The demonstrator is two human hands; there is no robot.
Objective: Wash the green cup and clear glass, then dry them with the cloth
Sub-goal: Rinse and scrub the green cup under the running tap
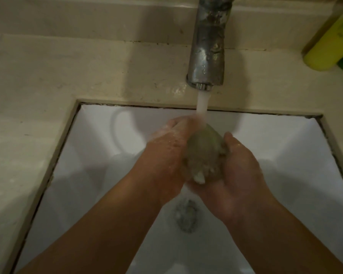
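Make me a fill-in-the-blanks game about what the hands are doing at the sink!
1. Water runs from the metal ____ onto the green cup.
2. The left hand and the right hand hold the cup over the white ____.
3. Below the hands, at the bottom of the basin, is the round ____.
4. The bottle on the counter at the far right is ____ in colour.

Missing words: tap; sink; drain; yellow
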